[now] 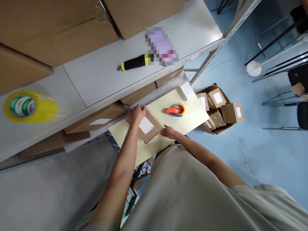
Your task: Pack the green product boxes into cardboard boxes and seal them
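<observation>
Pixel blocks blur the purple item, and the top edge cuts off large boxes.

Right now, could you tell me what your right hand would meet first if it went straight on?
The right hand would probably meet the labelled cardboard box on the pale tabletop first; depth is unclear, so its fingers may be touching it.

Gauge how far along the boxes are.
Looks done: labelled boxes in the open carton. In hand: one box, already labelled, left hand on it, right hand at its corner. Apparently left: getting it into the carton. Sealing: can't tell.
</observation>
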Demonstrator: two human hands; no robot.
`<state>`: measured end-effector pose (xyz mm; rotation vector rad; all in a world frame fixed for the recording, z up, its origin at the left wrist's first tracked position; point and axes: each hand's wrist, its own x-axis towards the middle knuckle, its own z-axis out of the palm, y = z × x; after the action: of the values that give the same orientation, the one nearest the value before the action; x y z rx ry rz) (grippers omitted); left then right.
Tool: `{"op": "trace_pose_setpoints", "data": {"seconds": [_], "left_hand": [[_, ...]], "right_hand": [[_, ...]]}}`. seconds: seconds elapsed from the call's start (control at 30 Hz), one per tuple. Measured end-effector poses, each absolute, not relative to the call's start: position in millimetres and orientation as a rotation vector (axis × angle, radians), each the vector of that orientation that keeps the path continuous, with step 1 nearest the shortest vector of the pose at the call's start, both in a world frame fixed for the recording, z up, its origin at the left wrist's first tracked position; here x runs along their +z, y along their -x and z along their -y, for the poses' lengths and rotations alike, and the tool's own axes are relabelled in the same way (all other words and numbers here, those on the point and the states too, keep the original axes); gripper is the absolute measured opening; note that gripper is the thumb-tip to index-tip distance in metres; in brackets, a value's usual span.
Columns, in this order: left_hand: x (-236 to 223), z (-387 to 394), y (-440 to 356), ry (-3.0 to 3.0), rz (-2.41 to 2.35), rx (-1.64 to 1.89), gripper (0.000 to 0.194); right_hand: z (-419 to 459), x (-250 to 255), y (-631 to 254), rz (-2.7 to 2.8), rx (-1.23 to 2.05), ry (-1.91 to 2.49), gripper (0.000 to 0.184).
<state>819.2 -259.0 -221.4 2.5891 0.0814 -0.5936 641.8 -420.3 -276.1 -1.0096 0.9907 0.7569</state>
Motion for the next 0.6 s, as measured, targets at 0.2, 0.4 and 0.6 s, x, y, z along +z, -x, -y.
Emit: {"op": "trace_pose_setpoints", "data": {"seconds": [0.2, 0.4, 0.6], "left_hand": [[-186.3, 215.5, -798.5, -2.576, 0.007, -0.528, 0.050], [-178.1, 162.8, -687.8, -2.590, -0.084, -0.489, 0.038], [-214.4, 173.1, -593.0, -2.431, -0.249, -0.776, 0.032]], "right_hand": [[416.2, -252.4, -628.7, -1.010, 0.612, 0.957, 0.035], [442.2, -228.9, -588.9, -0.835, 0.303, 1.392, 0.040], [455.6, -226.2, -594.6, -0.671, 0.320, 2.019, 0.034]]}}
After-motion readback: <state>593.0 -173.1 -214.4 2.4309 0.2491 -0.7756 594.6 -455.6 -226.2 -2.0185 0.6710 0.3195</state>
